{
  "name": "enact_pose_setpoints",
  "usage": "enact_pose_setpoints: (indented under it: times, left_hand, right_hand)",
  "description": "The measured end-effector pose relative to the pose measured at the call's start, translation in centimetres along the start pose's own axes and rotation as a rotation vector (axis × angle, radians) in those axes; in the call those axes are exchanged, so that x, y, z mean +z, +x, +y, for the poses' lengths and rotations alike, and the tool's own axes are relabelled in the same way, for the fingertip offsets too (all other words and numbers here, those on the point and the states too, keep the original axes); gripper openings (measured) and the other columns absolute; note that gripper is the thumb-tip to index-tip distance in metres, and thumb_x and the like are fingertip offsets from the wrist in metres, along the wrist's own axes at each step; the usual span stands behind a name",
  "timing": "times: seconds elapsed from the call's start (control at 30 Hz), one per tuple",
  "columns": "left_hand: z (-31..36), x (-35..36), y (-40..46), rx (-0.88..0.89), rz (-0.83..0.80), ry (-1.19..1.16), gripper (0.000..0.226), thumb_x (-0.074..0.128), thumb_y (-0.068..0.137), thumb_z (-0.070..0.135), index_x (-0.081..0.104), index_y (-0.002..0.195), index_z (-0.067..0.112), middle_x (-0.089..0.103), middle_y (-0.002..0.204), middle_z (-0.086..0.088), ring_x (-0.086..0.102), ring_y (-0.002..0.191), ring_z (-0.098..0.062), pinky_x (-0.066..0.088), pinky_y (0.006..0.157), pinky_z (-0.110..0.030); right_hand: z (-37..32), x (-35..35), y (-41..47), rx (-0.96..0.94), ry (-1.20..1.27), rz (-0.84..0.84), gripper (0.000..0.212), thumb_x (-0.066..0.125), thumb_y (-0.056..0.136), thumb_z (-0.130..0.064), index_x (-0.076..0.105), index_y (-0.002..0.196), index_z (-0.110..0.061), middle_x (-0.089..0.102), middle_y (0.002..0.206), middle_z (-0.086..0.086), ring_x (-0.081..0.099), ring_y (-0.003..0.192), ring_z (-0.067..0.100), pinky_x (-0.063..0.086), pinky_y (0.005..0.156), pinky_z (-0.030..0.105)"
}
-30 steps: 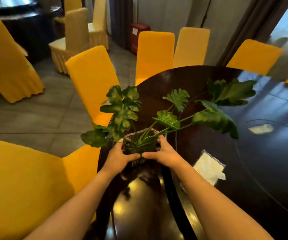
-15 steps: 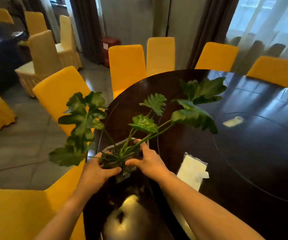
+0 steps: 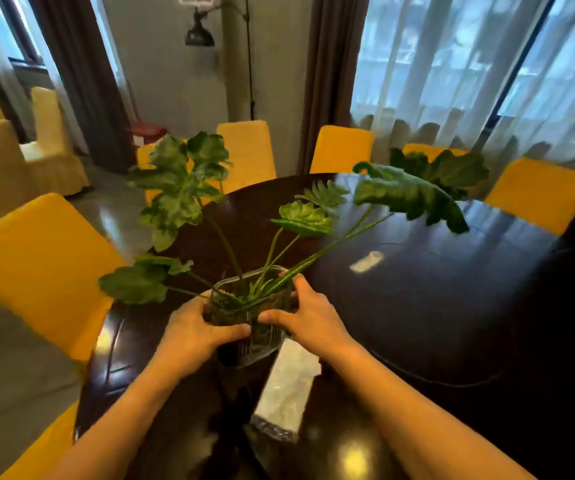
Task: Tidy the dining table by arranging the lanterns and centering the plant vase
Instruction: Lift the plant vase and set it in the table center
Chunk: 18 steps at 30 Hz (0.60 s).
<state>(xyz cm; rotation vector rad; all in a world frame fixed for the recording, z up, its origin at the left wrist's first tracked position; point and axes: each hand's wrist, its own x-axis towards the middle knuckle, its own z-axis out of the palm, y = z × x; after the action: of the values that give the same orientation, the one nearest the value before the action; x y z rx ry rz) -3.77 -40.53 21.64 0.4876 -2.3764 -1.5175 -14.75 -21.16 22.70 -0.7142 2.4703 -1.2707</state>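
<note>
Both-handed: left hand (image 3: 197, 332) and right hand (image 3: 310, 318) fingers curl tight round the glass plant vase (image 3: 249, 318), thumbs across its near face, forearms stretched fwd. Vase sits upright near the table (image 3: 417, 306) near-left edge; stems fan up & away, biggest leaf (image 3: 407, 195) leaning right. White packet (image 3: 287, 386) just beside it, right. Wide bare tabletop beyond, twd centre.

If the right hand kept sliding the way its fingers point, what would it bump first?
The right hand points left across the glass vase, which it already grips. Past that, it would probably meet the left hand holding the other side.
</note>
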Motion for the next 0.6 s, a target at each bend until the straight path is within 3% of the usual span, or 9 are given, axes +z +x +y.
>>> enact_pose_setpoints:
  times: [0.1, 0.2, 0.27, 0.37, 0.47, 0.6]
  left_hand:
    - [3.2, 4.6, 1.9, 0.042, -0.095, -0.088, 0.060, 0.087, 0.038, 0.056, 0.068, 0.095, 0.048, 0.076, 0.088, 0.017, 0.072, 0.086, -0.004, 0.057, 0.078, -0.031]
    - [5.8, 10.1, 4.1, 0.023, -0.180, -0.217, 0.064, 0.093, 0.038, 0.041, 0.070, 0.097, 0.030, 0.078, 0.095, -0.003, 0.073, 0.093, -0.021, 0.056, 0.088, -0.047]
    - [7.2, 13.7, 5.3, 0.039, -0.202, -0.254, 0.065, 0.096, 0.039, 0.034, 0.069, 0.098, 0.027, 0.077, 0.096, -0.007, 0.074, 0.092, -0.022, 0.057, 0.085, -0.043]
    - [9.1, 19.5, 7.2, 0.068, -0.211, -0.311, 0.070, 0.098, 0.041, 0.023, 0.062, 0.101, 0.030, 0.077, 0.098, -0.010, 0.074, 0.088, -0.020, 0.059, 0.073, -0.028]
    - [10.1, 24.7, 9.0, 0.089, -0.230, -0.360, 0.069, 0.093, 0.042, 0.031, 0.054, 0.098, 0.043, 0.077, 0.096, -0.003, 0.074, 0.089, -0.022, 0.060, 0.078, -0.038]
    - [10.4, 31.0, 11.1, 0.139, -0.276, -0.353, 0.067, 0.093, 0.047, 0.034, 0.053, 0.100, 0.047, 0.076, 0.104, -0.002, 0.072, 0.097, -0.022, 0.055, 0.090, -0.050]
  right_hand:
    - [1.9, -5.0, -0.6, 0.044, -0.050, 0.110, 0.083, 0.070, 0.050, -0.080, 0.046, 0.118, -0.040, 0.063, 0.088, -0.021, 0.065, 0.099, 0.018, 0.047, 0.068, 0.027]
    - [4.6, -10.1, -1.0, 0.126, -0.066, 0.195, 0.097, 0.071, 0.049, -0.079, 0.044, 0.132, -0.035, 0.069, 0.116, -0.007, 0.060, 0.114, 0.023, 0.050, 0.081, 0.031]
    - [6.5, -13.0, -1.1, 0.141, -0.092, 0.244, 0.102, 0.067, 0.049, -0.081, 0.044, 0.136, -0.033, 0.067, 0.124, 0.000, 0.058, 0.119, 0.024, 0.050, 0.090, 0.037]
    - [9.8, -17.1, -1.1, 0.193, -0.124, 0.322, 0.105, 0.064, 0.049, -0.084, 0.042, 0.139, -0.034, 0.066, 0.125, 0.002, 0.058, 0.119, 0.026, 0.049, 0.094, 0.041]
    - [13.3, -20.2, -0.8, 0.240, -0.135, 0.400, 0.107, 0.069, 0.055, -0.081, 0.039, 0.144, -0.029, 0.063, 0.129, 0.008, 0.056, 0.120, 0.030, 0.047, 0.093, 0.040]
    - [18.6, -23.4, 0.0, 0.284, -0.091, 0.468, 0.103, 0.076, 0.059, -0.070, 0.041, 0.144, -0.024, 0.063, 0.130, 0.011, 0.058, 0.119, 0.030, 0.047, 0.089, 0.039]
